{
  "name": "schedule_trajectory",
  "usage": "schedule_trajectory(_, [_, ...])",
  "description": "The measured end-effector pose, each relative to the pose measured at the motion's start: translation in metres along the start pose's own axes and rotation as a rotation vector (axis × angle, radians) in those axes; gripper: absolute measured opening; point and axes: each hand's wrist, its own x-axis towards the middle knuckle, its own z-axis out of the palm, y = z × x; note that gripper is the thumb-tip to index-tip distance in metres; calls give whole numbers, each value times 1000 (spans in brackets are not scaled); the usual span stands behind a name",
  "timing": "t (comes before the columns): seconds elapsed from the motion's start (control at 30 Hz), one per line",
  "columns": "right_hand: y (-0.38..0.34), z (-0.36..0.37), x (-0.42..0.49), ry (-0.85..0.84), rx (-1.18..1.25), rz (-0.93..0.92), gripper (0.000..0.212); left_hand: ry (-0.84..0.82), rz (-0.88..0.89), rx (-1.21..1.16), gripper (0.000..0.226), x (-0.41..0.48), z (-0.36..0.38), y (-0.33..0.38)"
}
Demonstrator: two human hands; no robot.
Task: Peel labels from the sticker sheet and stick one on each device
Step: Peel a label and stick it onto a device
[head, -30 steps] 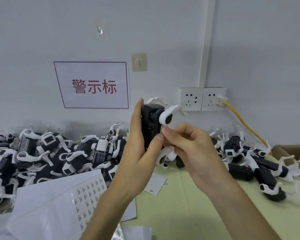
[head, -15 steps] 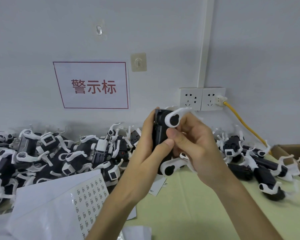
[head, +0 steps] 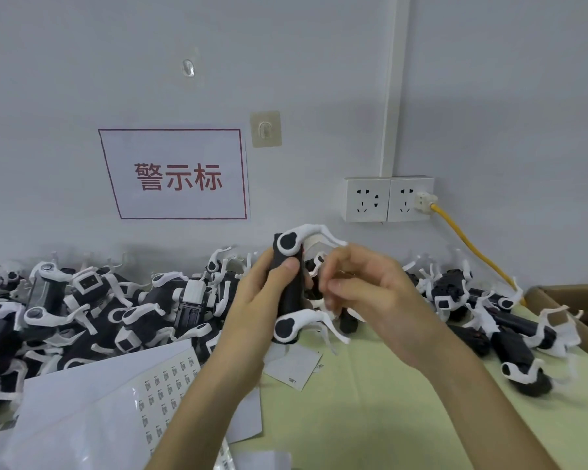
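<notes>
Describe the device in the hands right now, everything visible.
The held device is a black oblong body, plastic by its look, upright above the green table. White curved arms with round black caps sit at its top and bottom, pointing right. The left hand grips it, thumb on the front; the right hand, fingers curled, is at its right side, blurred. No label shows.

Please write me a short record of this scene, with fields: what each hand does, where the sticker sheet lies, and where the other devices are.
left hand: grips a black device with white legs, upright above the table
right hand: fingers curled beside the device; blurred, contact unclear
sticker sheet: flat on the table, lower left, partly hidden by the left forearm
left pile: many devices heaped along the wall
right pile: fewer devices, beside a cardboard box
</notes>
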Motion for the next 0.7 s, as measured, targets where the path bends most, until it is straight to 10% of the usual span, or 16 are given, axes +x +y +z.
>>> schedule_trajectory(0.17, [1, -18, 1, 387, 252, -106, 21, -31, -101, 0, 14, 3, -8, 0])
schedule_trajectory(0.4, [-10, -18, 2, -220, -269, 455, 28, -321, -273, 196, 46, -2, -11, -4])
schedule_trajectory(0.7, [10, -76, -20, -209, -429, 586, 38, -329, -393, 474, 39, 1, -9, -29])
